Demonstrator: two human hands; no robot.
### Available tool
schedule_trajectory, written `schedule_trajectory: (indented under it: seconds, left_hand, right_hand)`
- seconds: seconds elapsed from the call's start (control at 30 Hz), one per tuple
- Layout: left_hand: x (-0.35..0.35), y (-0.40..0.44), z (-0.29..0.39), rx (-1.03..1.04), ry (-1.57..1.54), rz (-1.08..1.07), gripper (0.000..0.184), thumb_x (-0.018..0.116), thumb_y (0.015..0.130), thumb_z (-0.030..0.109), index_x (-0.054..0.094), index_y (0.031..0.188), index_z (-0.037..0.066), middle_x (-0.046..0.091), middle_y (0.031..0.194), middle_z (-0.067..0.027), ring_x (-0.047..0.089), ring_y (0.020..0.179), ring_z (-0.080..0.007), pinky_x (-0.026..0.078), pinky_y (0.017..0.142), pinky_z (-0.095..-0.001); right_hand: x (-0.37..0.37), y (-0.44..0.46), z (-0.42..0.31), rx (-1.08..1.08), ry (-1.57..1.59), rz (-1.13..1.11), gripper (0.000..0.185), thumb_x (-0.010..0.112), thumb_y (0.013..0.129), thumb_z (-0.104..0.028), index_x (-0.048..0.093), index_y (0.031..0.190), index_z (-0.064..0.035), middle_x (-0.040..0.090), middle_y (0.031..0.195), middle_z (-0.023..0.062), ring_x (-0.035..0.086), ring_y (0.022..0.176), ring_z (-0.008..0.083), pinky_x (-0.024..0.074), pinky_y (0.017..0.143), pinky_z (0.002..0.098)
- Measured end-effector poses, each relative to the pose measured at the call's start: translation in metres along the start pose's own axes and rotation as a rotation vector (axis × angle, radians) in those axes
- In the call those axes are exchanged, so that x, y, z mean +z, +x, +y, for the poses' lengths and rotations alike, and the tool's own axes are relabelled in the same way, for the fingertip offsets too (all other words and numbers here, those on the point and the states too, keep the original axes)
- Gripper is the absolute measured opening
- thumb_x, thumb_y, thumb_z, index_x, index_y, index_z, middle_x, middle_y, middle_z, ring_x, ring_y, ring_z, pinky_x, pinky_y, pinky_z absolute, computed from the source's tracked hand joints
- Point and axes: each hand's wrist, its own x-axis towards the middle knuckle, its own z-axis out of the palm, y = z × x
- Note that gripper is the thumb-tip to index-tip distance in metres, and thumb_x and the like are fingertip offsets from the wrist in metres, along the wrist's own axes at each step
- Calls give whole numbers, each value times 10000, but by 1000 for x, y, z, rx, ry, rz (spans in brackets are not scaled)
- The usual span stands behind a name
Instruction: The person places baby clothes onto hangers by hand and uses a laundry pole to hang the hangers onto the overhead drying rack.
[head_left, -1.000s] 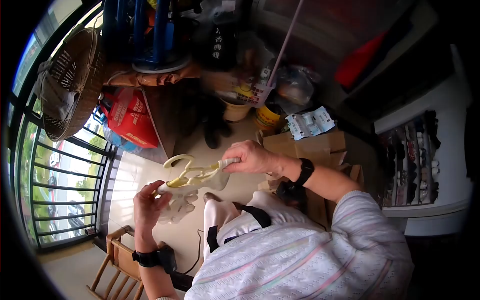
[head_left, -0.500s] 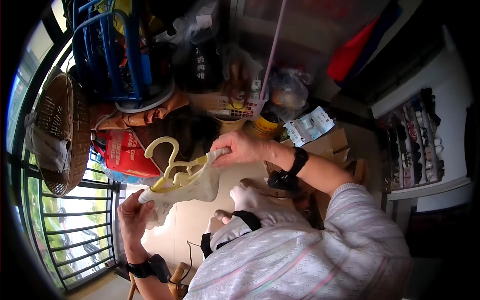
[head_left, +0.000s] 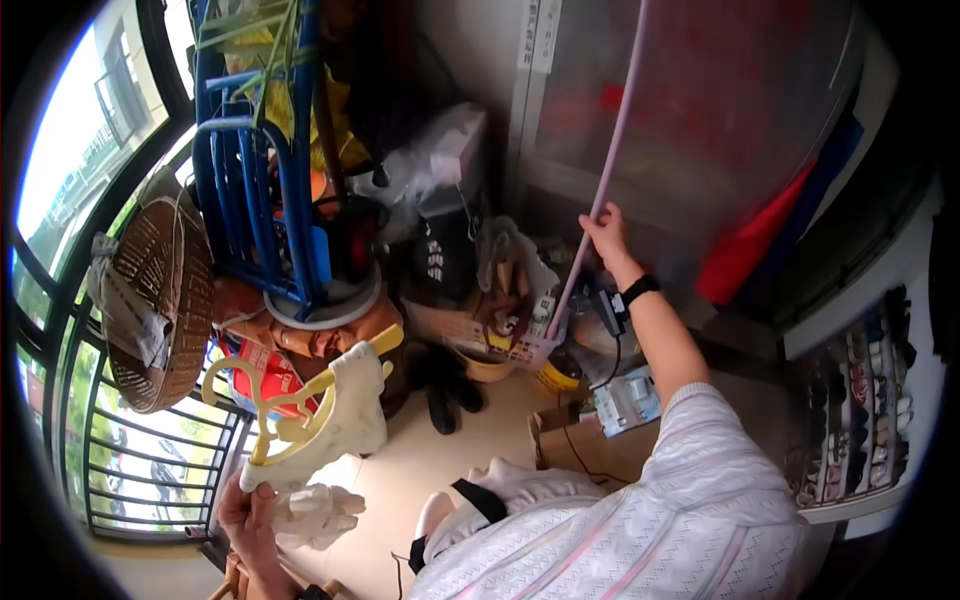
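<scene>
The person's left hand (head_left: 250,515) grasps one end of the yellow hanger (head_left: 318,385), well to the left of the pink pole (head_left: 618,130); thumb and fingers pinch it through the pale garment (head_left: 355,400) draped over it. The hanger is tilted, its far end raised toward the pole but apart from it. The right hand (head_left: 606,240) grips the pole itself between thumb and fingers. Beside the pole's lower end is a plastic basket (head_left: 470,328) of items. Left of the pole are dark shoes (head_left: 440,392), a blue metal frame (head_left: 250,210) and, farther left, a wicker basket (head_left: 165,300).
</scene>
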Motion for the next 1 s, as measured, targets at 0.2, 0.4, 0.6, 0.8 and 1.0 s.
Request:
schedule_trajectory:
  seconds: [0.2,0.4,0.6,0.8,1.0]
  left_hand:
    - [-37,-27,9,-55,581,163,244,575,844,144,596,1047,10,631,841,-80,578,703,-130,470,629,-220]
    - [-32,-24,58,67,229,451,47,576,800,48,600,805,8,508,626,50,427,551,-18,312,477,-177]
    - [-78,-35,106,40,268,644,145,613,825,137,619,900,12,532,671,51,439,600,-18,344,534,-172]
    - [-159,-44,126,183,212,756,170,634,830,186,641,906,34,533,657,62,433,571,-7,336,506,-174]
    - [-218,-88,163,184,363,912,178,659,808,213,638,864,45,516,621,52,425,538,-11,331,481,-177]
  right_hand:
    - [19,28,53,26,-227,32,244,648,745,-230,583,867,-29,619,743,98,597,699,228,465,637,346]
    - [20,8,-14,-128,-117,-125,138,593,815,-165,585,796,-29,617,677,66,590,643,138,468,596,288]
    - [38,-53,-169,-216,483,-604,114,495,910,-162,525,879,-57,398,550,-46,360,448,27,290,409,195]
    - [64,-204,-254,-117,499,-1319,106,580,864,-138,547,797,-63,425,594,-83,350,500,-9,263,439,163]
    - [108,-303,-252,-41,427,-1770,109,601,842,-105,566,758,-46,432,642,-82,367,572,5,284,508,159]
